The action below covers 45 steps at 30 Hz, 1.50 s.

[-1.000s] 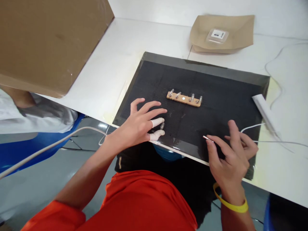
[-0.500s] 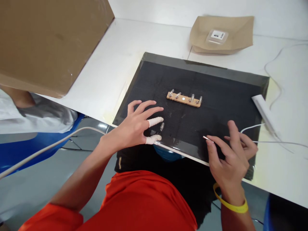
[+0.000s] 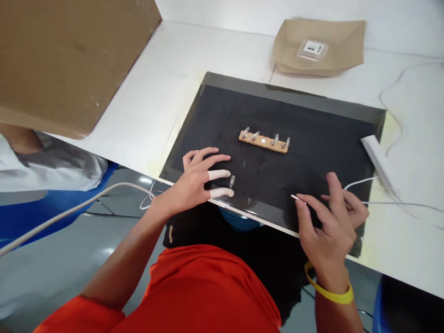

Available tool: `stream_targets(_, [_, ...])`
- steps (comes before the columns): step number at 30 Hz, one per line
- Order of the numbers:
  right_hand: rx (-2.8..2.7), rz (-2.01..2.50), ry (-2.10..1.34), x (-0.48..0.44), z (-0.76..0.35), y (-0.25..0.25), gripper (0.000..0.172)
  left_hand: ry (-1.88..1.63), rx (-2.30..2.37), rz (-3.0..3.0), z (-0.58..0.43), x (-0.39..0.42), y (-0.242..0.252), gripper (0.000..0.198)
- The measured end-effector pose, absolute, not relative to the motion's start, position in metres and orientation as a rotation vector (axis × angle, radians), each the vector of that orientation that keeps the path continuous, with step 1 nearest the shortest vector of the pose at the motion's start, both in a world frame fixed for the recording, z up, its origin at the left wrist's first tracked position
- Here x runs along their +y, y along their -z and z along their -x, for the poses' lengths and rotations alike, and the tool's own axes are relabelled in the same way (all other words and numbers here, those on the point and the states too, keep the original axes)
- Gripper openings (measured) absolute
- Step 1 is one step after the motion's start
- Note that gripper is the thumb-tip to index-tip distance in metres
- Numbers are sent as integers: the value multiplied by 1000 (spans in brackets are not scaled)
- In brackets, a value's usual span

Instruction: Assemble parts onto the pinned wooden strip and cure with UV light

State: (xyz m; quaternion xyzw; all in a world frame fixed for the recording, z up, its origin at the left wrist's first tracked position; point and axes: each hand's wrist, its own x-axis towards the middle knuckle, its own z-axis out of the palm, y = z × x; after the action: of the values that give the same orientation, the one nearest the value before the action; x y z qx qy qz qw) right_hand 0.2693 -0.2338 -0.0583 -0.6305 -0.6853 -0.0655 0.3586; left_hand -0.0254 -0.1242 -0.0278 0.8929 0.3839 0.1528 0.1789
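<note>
My left hand (image 3: pixel 199 180) is over the near left of a black mat (image 3: pixel 312 120), with white covers on its thumb and index finger. Its fingers are spread. Just by the thumb and index tips lies a small clear tube piece (image 3: pixel 232 181); contact is hard to tell. Between thumb and index finger, my right hand (image 3: pixel 329 217) pinches a thin, shiny metallic rod (image 3: pixel 297 199) above the mat's near right part. Farther back rests a narrow tan strip (image 3: pixel 268 143) with a white dot and several clear tubes standing up from it on metallic bits.
At the back, an open brown paper tray (image 3: pixel 336 48) holds a clear plastic case (image 3: pixel 312 49) with a label. A white bar-shaped device (image 3: pixel 379 162) with cables lies to the right. A large brown board (image 3: pixel 76 60) and another person's sleeve (image 3: pixel 52 159) are at left.
My left thumb has moved up closer to the index finger, beside the clear tube piece. The right hand keeps its pinch on the rod. The whole view has shifted slightly.
</note>
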Motion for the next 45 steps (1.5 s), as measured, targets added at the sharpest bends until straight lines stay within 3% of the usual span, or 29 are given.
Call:
stream_targets(9, [-1770,1644,178,-234,-269,58,19,-490,1111,-2451,19,-121,33,11])
stream_targets(45, [-1855,1542,109,-222,-241,41,23,-637,966,-2419,-8,-117,30,5])
